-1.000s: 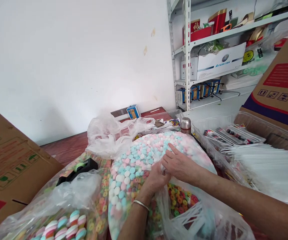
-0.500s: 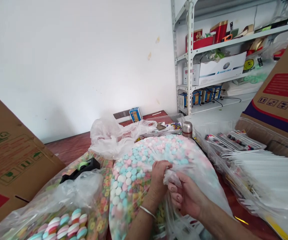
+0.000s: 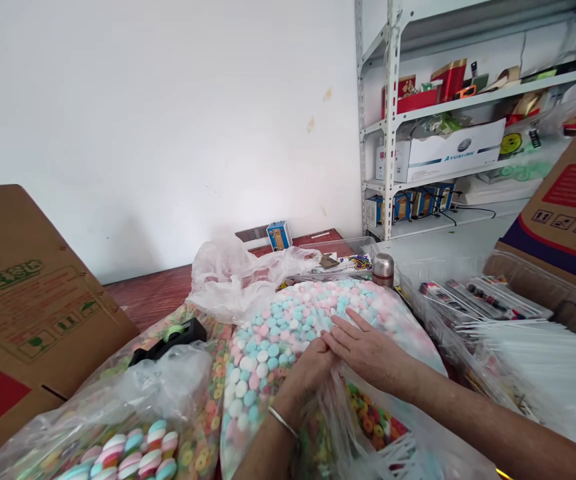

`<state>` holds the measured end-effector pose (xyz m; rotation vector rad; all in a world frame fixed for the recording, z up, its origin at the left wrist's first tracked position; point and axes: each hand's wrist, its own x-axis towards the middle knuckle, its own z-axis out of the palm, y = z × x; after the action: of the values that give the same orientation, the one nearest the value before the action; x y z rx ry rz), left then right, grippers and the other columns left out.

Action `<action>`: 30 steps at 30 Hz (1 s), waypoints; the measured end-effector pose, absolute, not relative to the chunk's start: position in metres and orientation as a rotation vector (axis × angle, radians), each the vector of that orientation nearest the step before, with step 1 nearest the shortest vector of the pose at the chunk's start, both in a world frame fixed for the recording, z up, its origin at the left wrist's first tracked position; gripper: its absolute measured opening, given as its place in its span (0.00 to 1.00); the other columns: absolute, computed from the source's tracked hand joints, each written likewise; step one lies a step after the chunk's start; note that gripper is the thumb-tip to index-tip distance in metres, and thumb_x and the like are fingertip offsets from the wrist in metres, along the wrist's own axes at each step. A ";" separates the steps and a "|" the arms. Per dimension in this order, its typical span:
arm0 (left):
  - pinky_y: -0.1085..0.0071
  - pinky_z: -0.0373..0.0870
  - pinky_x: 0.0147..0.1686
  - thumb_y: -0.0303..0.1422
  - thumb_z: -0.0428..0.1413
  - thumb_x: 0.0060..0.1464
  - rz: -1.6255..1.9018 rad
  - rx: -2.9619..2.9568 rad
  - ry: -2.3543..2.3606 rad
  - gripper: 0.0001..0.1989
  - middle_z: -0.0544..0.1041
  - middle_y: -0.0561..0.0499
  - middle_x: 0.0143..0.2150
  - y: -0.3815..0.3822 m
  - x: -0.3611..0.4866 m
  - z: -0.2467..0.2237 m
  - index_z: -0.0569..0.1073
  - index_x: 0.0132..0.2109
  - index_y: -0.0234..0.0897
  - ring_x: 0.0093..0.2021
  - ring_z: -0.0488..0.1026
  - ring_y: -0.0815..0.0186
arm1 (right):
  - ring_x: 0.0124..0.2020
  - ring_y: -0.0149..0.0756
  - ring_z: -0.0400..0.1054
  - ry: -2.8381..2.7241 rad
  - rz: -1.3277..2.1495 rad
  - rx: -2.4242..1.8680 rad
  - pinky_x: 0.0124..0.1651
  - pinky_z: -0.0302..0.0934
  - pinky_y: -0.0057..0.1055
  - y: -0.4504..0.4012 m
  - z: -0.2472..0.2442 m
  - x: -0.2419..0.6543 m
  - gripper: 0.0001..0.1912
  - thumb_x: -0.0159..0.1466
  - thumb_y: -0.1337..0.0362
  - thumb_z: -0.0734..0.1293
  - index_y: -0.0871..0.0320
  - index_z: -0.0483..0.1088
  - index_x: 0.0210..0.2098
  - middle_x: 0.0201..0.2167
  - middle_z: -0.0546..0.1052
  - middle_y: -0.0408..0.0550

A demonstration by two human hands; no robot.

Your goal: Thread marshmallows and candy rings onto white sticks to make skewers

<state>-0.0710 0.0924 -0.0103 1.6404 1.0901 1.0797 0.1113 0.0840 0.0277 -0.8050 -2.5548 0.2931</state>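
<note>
A big clear plastic bag [image 3: 268,347] of round pink, white and pale blue candies lies in front of me. My left hand [image 3: 318,363], with a bracelet at its wrist, is closed on gathered plastic of this bag. Laid flat with fingers stretched, my right hand [image 3: 368,350] touches the bag just beyond my left fingertips. Below the hands, colourful ring-shaped candies [image 3: 375,417] and white sticks [image 3: 393,460] show through or beside the plastic. To the left lies another bag [image 3: 188,373] of ring candies, with striped marshmallow-like sweets [image 3: 135,453] in front.
A black tape dispenser [image 3: 171,340] rests on the left bag. Cardboard boxes [image 3: 33,300] flank both sides. At right, a clear plastic tray [image 3: 428,320] holds white sticks. A metal flask [image 3: 383,269] stands behind the candy bag, near a shelf rack [image 3: 391,133].
My right hand has let go of the bunched plastic and flattened out over the bag. The left hand keeps its grip, turned lower. The view has shifted slightly left.
</note>
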 end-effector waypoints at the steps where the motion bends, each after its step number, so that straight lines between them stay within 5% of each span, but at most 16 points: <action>1: 0.61 0.74 0.43 0.35 0.55 0.62 1.002 1.726 1.097 0.09 0.78 0.48 0.47 0.094 -0.073 -0.007 0.76 0.46 0.37 0.43 0.74 0.60 | 0.63 0.57 0.59 -2.533 0.319 -0.861 0.66 0.41 0.61 0.088 0.027 0.110 0.23 0.65 0.77 0.59 0.66 0.66 0.59 0.56 0.72 0.64; 4: 0.62 0.70 0.46 0.29 0.55 0.56 0.843 1.937 1.134 0.06 0.79 0.51 0.38 0.095 -0.076 -0.001 0.77 0.39 0.38 0.41 0.72 0.58 | 0.47 0.55 0.70 -2.427 0.453 -1.016 0.53 0.58 0.56 0.093 0.028 0.107 0.16 0.61 0.77 0.59 0.66 0.72 0.45 0.42 0.76 0.62; 7: 0.54 0.59 0.57 0.24 0.53 0.51 0.834 2.091 1.257 0.08 0.76 0.47 0.41 0.094 -0.075 -0.003 0.74 0.37 0.39 0.49 0.69 0.54 | 0.33 0.43 0.70 -2.278 0.686 -1.130 0.39 0.63 0.41 0.094 0.036 0.106 0.09 0.63 0.71 0.59 0.58 0.68 0.31 0.29 0.74 0.50; 10: 0.48 0.46 0.63 0.21 0.50 0.48 0.875 2.174 1.361 0.14 0.74 0.43 0.48 0.095 -0.072 -0.009 0.72 0.41 0.39 0.57 0.63 0.50 | 0.21 0.32 0.63 -2.072 0.983 -1.195 0.27 0.60 0.30 0.095 0.046 0.102 0.12 0.68 0.65 0.52 0.55 0.64 0.32 0.21 0.67 0.39; 12: 0.49 0.48 0.62 0.20 0.49 0.48 0.897 2.198 1.384 0.16 0.73 0.42 0.48 0.098 -0.071 -0.013 0.72 0.42 0.38 0.56 0.63 0.51 | 0.16 0.28 0.57 -1.951 1.171 -1.195 0.22 0.58 0.27 0.098 0.051 0.098 0.14 0.70 0.62 0.49 0.55 0.64 0.37 0.19 0.63 0.34; 18: 0.59 0.62 0.51 0.20 0.49 0.43 0.935 2.162 1.326 0.13 0.74 0.46 0.39 0.105 -0.073 -0.011 0.70 0.35 0.39 0.46 0.68 0.55 | 0.19 0.24 0.61 -1.805 1.441 -1.113 0.23 0.60 0.24 0.116 0.054 0.096 0.11 0.70 0.57 0.62 0.59 0.69 0.40 0.22 0.66 0.34; 23: 0.66 0.66 0.40 0.27 0.51 0.54 0.986 1.987 1.265 0.09 0.74 0.50 0.37 0.097 -0.072 0.005 0.70 0.43 0.38 0.37 0.69 0.60 | 0.26 0.26 0.68 -1.770 1.406 -1.151 0.28 0.66 0.26 0.129 0.052 0.093 0.11 0.69 0.57 0.66 0.60 0.71 0.42 0.33 0.74 0.41; 30: 0.68 0.67 0.40 0.44 0.54 0.58 1.097 1.729 1.199 0.15 0.77 0.50 0.37 0.101 -0.077 0.016 0.74 0.42 0.37 0.39 0.71 0.60 | 0.19 0.24 0.61 -1.646 1.374 -1.024 0.23 0.60 0.24 0.133 0.060 0.093 0.07 0.68 0.61 0.63 0.59 0.68 0.41 0.24 0.68 0.35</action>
<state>-0.0769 0.1007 0.0164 1.7291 1.1987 1.0972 0.0933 0.1330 0.0596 -1.0243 -1.6458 1.3735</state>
